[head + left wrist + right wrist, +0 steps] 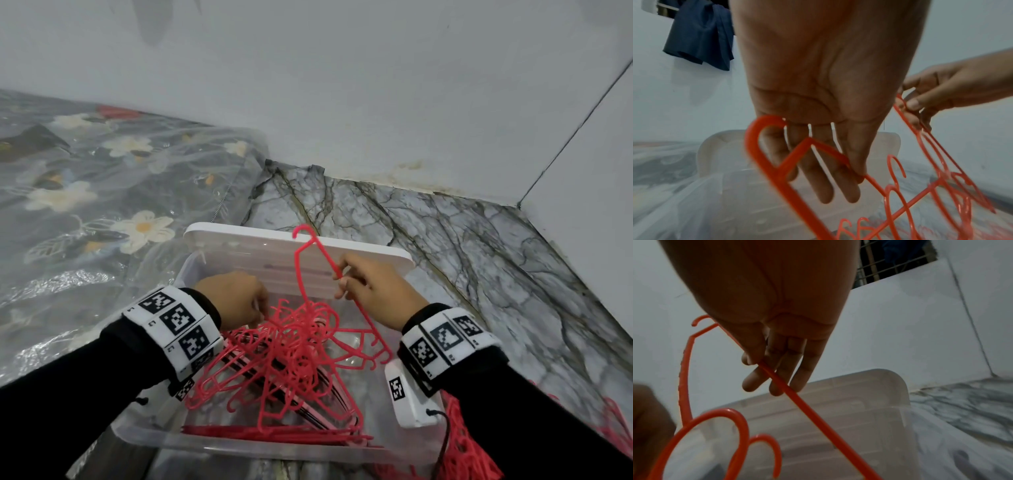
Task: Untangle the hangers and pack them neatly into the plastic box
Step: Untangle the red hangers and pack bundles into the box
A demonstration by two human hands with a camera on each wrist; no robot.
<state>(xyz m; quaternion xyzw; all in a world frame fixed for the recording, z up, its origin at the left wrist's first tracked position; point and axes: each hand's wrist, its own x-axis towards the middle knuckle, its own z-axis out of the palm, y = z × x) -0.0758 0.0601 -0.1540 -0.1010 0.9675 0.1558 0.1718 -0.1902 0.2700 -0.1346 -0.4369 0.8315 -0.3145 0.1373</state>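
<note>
Head view: tangled hangers [291,346] heaped in the plastic box [239,448], hooks interlocked. My right hand [373,287] pinches one hanger's [301,260] bar between thumb and fingertips, other fingers loosely straight, lifting it off the heap, probably to slip its hook free. My left hand [236,298] pinches a second hanger thumb-to-fingers, likely anchoring the clump. Lid [239,240] propped behind the box, so the opening stays clear.

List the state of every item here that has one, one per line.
Clear plastic box: open, holding hangers.
White lid: off, propped behind the box.
Tangled red plastic hangers: knotted, in the box.
Single red hanger: raised, still caught in the tangle.
Left hand: pinching the tangle.
Right hand: pinching the single hanger.
</note>
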